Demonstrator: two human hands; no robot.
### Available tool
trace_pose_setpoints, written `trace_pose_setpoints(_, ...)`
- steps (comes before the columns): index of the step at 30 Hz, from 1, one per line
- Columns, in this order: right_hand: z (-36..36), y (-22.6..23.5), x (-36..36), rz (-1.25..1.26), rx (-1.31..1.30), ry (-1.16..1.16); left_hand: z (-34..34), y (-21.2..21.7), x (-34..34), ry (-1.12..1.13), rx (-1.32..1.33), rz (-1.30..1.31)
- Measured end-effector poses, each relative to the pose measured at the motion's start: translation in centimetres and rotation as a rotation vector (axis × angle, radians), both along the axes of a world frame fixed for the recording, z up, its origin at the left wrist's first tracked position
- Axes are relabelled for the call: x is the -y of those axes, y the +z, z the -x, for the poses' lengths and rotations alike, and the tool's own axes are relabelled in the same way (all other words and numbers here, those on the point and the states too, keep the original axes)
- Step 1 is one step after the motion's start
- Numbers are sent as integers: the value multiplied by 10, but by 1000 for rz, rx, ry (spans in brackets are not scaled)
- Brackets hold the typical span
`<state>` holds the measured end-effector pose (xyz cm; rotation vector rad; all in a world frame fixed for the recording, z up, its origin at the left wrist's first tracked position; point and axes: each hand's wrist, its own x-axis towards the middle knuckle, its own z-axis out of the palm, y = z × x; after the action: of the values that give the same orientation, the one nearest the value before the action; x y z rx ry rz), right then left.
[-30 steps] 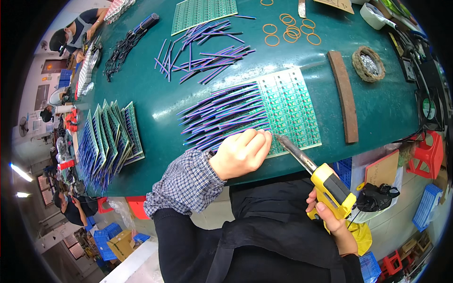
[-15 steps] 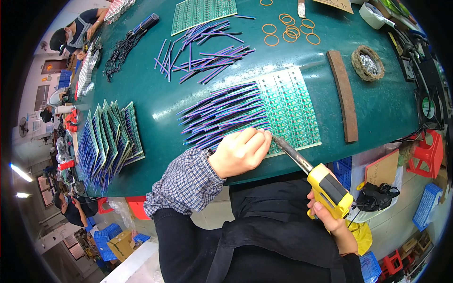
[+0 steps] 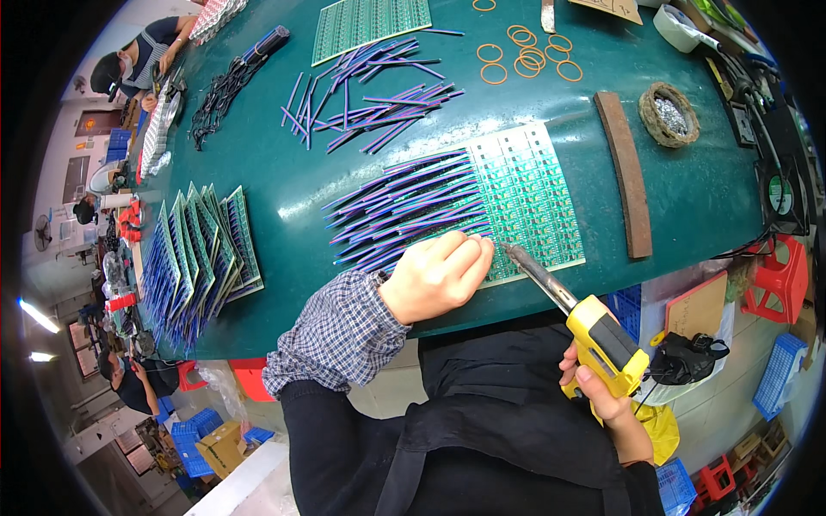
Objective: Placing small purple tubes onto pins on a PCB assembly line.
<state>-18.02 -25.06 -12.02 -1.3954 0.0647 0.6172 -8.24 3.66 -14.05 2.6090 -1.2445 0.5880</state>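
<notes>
Left of the circuit panel on the table, wired boards are stacked. Over its near edge, the left hand is pinched narrow; what is held cannot be told. Probably light yet brittle, the panel is best taken by its bare right rim. Off its near-right corner, a soldering iron is gripped by the right hand.

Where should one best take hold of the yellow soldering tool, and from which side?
Probably by the thick yellow handle, from below in the picture, as the right hand does: the slim metal barrel points up-left toward the circuit board, away from that side.
</notes>
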Motion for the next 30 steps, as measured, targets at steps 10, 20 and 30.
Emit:
trace_pose_setpoints(10,0,4,0,-4,-59,-40,1,0,2,12,30,-14)
trace_pose_setpoints(20,-2,3,-3,-66,-36,-48,2,-1,4,36,39,-14)
trace_pose_setpoints(30,-3,3,-3,-24,-27,-40,5,-2,8,75,93,-23)
